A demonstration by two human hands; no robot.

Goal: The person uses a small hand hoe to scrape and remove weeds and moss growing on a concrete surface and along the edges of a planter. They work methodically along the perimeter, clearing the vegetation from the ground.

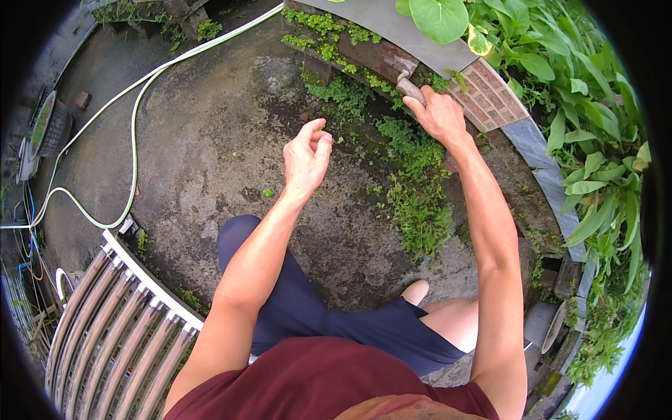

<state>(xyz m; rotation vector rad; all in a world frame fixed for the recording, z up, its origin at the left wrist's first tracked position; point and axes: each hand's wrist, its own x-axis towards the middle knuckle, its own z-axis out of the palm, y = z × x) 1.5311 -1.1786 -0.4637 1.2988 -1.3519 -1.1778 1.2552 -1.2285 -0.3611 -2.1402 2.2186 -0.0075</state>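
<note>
My right hand (441,113) is closed round the brown handle of a hand tool (411,90), whose bent metal neck reaches to the brick ledge of the raised bed; its far end is hard to make out. Over the concrete floor, my left hand (308,155) has its fingers curled, thumb near the fingertips. A tiny green bit shows at the fingertips, and whether it is pinched there I cannot tell. Small ferny weeds (415,144) grow along the foot of the bed between and below the hands. More low green plants (320,23) cling to the ledge.
Leafy plants (535,63) fill the raised bed behind its tiled rim (488,94). A pale hose (134,136) loops over the floor at the left. At the lower left stands a rack of metal-looking tubes (121,336). A planter (52,126) is at the far left.
</note>
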